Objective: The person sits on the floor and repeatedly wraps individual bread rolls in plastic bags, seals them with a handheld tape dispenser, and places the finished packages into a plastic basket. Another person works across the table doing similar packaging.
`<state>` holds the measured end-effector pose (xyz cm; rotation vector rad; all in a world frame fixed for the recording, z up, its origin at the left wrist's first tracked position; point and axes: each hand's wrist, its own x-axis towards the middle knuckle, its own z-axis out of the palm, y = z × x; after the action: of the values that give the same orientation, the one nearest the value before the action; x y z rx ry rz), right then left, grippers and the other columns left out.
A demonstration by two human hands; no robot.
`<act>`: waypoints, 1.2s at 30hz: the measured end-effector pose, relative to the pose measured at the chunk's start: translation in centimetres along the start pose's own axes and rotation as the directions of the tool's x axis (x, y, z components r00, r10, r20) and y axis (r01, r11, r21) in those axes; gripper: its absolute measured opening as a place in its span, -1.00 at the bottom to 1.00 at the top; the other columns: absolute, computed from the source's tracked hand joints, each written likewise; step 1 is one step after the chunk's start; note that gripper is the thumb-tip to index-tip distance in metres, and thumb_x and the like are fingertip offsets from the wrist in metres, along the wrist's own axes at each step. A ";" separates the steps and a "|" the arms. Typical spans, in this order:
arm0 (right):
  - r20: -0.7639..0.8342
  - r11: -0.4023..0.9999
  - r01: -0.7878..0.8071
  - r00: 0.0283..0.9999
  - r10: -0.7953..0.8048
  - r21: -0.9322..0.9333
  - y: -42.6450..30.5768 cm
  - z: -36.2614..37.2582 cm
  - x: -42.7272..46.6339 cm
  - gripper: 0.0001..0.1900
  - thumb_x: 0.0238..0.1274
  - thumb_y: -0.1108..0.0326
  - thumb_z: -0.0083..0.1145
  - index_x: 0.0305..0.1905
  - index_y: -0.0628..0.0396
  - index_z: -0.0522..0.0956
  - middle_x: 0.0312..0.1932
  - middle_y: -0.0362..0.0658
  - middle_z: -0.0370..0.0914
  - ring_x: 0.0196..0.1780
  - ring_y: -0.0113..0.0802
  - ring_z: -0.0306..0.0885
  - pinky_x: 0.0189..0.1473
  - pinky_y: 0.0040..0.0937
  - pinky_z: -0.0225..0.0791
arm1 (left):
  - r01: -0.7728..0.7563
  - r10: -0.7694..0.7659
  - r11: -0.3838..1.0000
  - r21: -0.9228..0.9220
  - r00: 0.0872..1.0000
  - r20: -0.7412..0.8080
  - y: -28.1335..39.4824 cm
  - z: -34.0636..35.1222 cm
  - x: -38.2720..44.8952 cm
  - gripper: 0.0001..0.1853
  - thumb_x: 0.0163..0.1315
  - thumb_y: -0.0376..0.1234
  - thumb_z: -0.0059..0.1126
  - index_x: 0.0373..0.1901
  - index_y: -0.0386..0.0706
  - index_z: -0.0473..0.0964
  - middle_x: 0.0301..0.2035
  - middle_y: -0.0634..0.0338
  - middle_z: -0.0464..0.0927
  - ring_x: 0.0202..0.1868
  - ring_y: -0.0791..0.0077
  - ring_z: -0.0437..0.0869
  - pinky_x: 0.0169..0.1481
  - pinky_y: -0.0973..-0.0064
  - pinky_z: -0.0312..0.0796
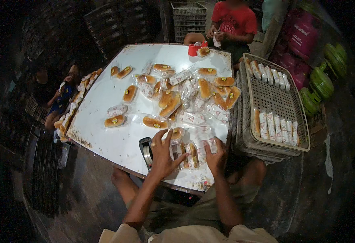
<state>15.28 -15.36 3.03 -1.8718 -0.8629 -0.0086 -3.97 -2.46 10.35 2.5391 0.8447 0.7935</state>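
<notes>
My left hand [162, 155] is spread beside a short row of bagged buns [192, 155] standing on edge near the table's front. Its thumb reaches over the row, and its fingertips are close to another bagged bun [177, 134]. To the right, my right hand [216, 156] grips a plastic-wrapped bun [204, 133] with printed white paper; this bun is blurred. Left of my left hand, a black tape dispenser [147, 153] with a roll of tape is partly covered by the hand. Beyond both hands lies a loose heap of bagged buns [169, 104], many with yellow stickers.
A plastic crate [276, 100] holding two rows of wrapped buns tops a stack at the table's right. Across the white table [104, 97], a person in a red shirt [233, 18] sits near a red tape dispenser [194, 50]. Another person [59, 97] sits left, beside stacked buns [74, 106].
</notes>
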 end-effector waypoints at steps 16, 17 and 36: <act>0.557 0.777 -0.315 0.829 -0.054 0.544 -8.4 0.9 -4.4 -0.32 0.38 0.05 0.32 0.41 0.27 0.39 0.21 0.12 0.57 0.27 -0.06 0.54 0.36 -0.20 0.33 | 0.241 -0.483 0.461 -0.854 0.875 -0.014 4.2 -5.5 -1.5 -0.68 0.51 -0.21 0.17 0.02 -0.31 0.57 -0.09 0.16 0.56 -0.05 0.47 0.57 0.09 0.47 0.45; 0.649 0.719 -0.430 0.760 -0.038 0.546 -8.8 0.7 -4.9 -0.33 0.41 0.04 0.29 0.40 0.28 0.39 0.21 0.09 0.57 0.26 -0.11 0.54 0.35 -0.22 0.34 | 0.333 -0.556 0.510 -0.793 0.831 -0.009 4.4 -5.1 -2.0 -0.68 0.49 -0.23 0.20 0.04 -0.31 0.56 -0.06 0.16 0.56 -0.02 0.46 0.57 0.14 0.47 0.43; 0.679 0.160 -0.694 0.720 0.144 0.702 -16.1 0.9 -4.5 -0.72 0.58 0.31 0.01 -0.03 0.31 0.64 0.32 0.03 0.52 0.35 -0.31 0.45 0.42 -0.34 0.19 | -0.009 -0.121 0.831 -0.556 0.973 -0.197 4.9 -5.8 -5.1 -0.62 0.24 -0.39 0.43 0.03 -0.39 0.60 -0.07 -0.13 0.66 -0.04 0.06 0.74 0.02 0.29 0.54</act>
<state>2.59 -13.71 13.82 -0.8119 -0.3473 1.1831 -8.80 -8.56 15.21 1.9237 0.6281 1.1341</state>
